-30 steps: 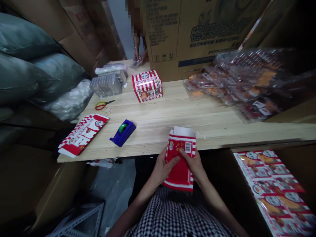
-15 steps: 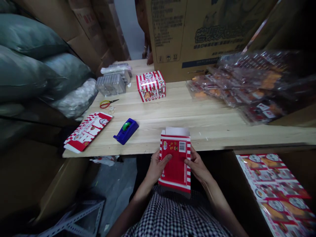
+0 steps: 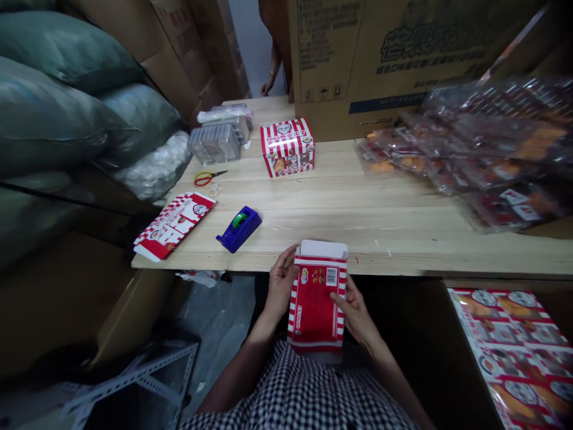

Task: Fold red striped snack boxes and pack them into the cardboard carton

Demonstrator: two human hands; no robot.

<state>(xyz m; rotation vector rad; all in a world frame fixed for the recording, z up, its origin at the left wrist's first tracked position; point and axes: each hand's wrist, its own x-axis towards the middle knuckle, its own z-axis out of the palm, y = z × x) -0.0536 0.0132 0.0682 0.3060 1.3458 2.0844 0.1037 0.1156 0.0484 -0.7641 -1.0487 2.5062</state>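
Note:
Over my lap, in front of the table edge, I hold a red-and-white striped carton (image 3: 316,304) that looks flattened, its barcode side up and a white flap at the top. My left hand (image 3: 282,283) is closed on its upper left edge, fingers partly hidden behind it. My right hand (image 3: 356,307) grips the right edge, thumb on the red face. Ahead on the table are a blue tape dispenser (image 3: 239,230) with a green roll, a flat red-and-white carton (image 3: 176,226) at the left edge, and a formed striped box (image 3: 287,147) farther back.
Scissors (image 3: 210,177) and clear plastic cases (image 3: 215,143) sit at the back left. A pile of clear-wrapped packs (image 3: 483,155) lies right, before a large cardboard box (image 3: 358,60). Printed cartons (image 3: 514,346) fill an open box at lower right. Another person's hand (image 3: 267,86) shows behind.
My left hand has moved up the carton's left edge, its thumb leaving the middle of the red face. The right hand keeps its grip. My view has shifted slightly left.

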